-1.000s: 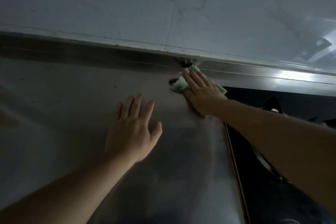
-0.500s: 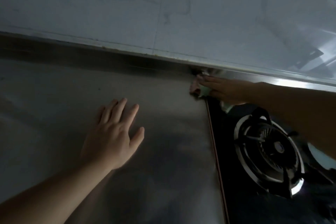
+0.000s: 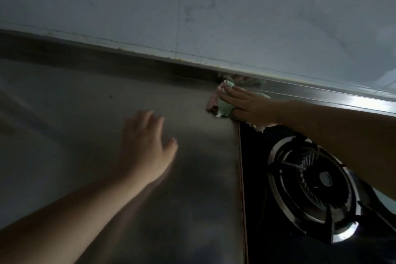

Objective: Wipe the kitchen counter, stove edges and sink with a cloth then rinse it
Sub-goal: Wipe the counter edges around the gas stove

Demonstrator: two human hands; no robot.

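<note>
Right hand (image 3: 250, 106) pressed flat on the cloth (image 3: 224, 105), fingers straight, thumb tucked at the near edge; no clench, just downward pressure, likely to drag grime out of the back corner; cloth sits bunched under and ahead of the fingertips, pale green with a pinkish fold, at the rear of the counter (image 3: 85, 113) where it meets the raised back lip; just behind the palm lies the stove (image 3: 267, 231) edge, burner (image 3: 310, 180) nearer the wrist side; left hand (image 3: 147, 148) well apart from the grip, fingers relaxed and spread, blurred, holding nothing, probably bracing; sink not in view.
</note>
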